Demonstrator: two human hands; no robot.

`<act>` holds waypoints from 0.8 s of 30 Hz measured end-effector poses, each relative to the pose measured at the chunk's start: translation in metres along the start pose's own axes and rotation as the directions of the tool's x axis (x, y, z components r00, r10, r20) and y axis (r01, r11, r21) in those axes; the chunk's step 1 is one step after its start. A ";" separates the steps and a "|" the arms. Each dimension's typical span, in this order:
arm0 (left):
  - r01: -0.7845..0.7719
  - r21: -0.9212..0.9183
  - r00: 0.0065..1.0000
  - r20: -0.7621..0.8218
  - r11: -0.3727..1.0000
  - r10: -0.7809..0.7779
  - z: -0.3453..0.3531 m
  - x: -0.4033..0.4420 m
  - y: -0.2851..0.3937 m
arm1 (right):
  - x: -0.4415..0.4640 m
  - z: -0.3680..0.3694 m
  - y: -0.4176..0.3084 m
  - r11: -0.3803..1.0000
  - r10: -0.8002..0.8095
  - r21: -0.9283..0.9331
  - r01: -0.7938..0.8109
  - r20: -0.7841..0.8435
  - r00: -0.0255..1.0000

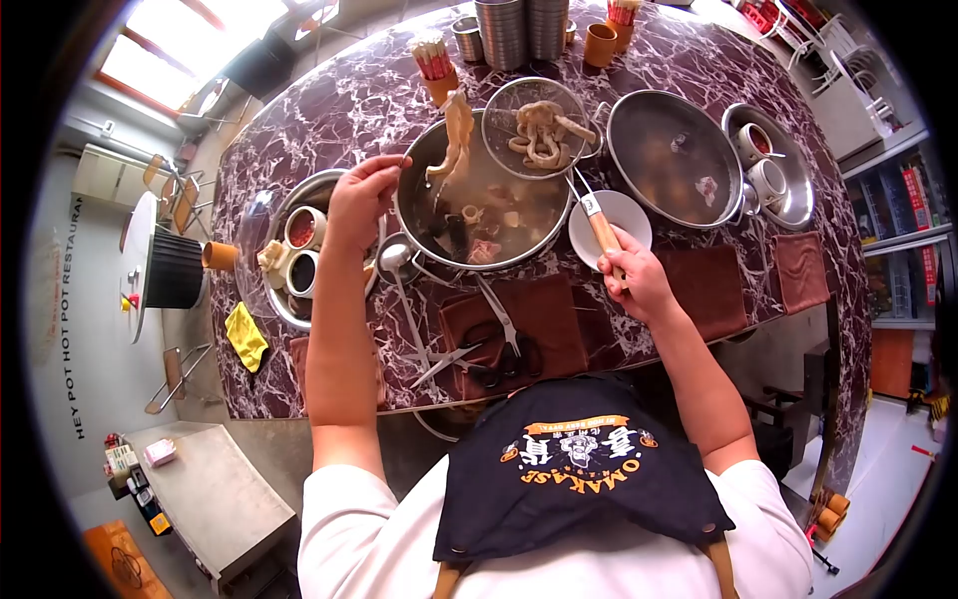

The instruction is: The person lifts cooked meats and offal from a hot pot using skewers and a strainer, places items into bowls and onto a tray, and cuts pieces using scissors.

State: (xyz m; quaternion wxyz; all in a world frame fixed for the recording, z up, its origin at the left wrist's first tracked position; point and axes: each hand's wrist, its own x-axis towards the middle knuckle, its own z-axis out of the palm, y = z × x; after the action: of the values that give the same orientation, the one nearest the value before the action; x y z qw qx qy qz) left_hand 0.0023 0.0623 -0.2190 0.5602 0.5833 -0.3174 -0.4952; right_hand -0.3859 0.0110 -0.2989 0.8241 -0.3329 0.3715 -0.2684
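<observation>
My right hand [641, 275] is closed round the wooden handle [603, 236] of a mesh strainer. The strainer [499, 135] is over the back right of a steel pot [482, 268], with pale, curled food [542, 137] in it. At the pot's left rim, my left hand [367, 200] is closed in a pinch; what it grips is too small to tell. A long pale piece of food [458, 135] hangs over the pot to the right of those fingers, and its support is not visible. Broth and chunks fill the pot.
A second pot [667, 205] stands at the right, past a white bowl [639, 222]. A ladle [396, 257], scissors [504, 314] and brown cloths [559, 309] lie in front. Sauce cups [304, 228] sit on a left tray; cups of sticks [442, 88] and metal tins stand behind.
</observation>
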 end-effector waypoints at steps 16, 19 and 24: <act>0.319 0.905 0.840 -0.408 0.282 0.358 0.012 -0.044 -0.113 | 0.032 -0.026 -0.008 0.931 0.326 0.082 -0.357 0.258 0.909; 0.280 0.725 0.630 -0.633 0.628 0.450 0.007 -0.131 -0.155 | 0.037 -0.036 -0.016 0.930 0.352 -0.011 -0.367 0.304 0.885; 0.149 0.195 0.094 -0.979 0.969 0.183 0.039 -0.346 -0.276 | 0.056 -0.027 -0.022 0.922 0.378 -0.211 -0.324 0.305 0.874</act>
State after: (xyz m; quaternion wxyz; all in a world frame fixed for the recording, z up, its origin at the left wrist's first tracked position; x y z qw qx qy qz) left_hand -0.1911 0.4164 -0.4045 0.5558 0.8241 0.0779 0.0770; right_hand -0.3789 -0.0509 -0.3199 0.8825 -0.3634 0.2976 -0.0231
